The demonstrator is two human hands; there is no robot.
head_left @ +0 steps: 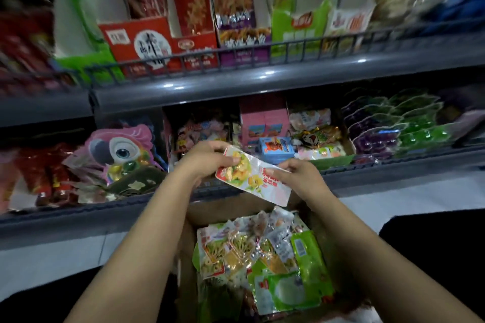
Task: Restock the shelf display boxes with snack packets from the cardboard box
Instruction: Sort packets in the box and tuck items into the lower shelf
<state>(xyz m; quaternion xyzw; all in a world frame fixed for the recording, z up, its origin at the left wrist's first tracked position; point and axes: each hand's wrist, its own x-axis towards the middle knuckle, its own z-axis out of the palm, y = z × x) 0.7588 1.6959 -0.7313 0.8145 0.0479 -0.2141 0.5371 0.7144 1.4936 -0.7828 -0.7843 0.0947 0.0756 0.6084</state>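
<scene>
On the far left of the lower shelf (65, 214) lie dark red packets (39, 176), and just right of them stands a pink parrot-shaped bag (118, 149) with a big eye. Above, the upper shelf (236, 78) carries a row of upright display boxes behind a wire rail, among them a red box (141, 42) on the left and a green box (296, 26) further right. In the middle, near the camera, the left hand (207, 157) pinches the left end of a snack packet (253, 176), thumb on its printed face and fingers curled behind. The packet is white with yellow food pictures and red lettering, and it is held tilted in the air in front of the lower shelf, above the cardboard box (191, 238). The right hand (299, 174) pinches the packet's right edge, fingers curled over it. The cardboard box sits low between the two forearms, open and full of loose packets (262, 257) in green, yellow and clear wrappers. Behind the hands a small blue box (277, 149) rests on the lower shelf, and to the far right lie purple and green jelly packs (399, 128).
</scene>
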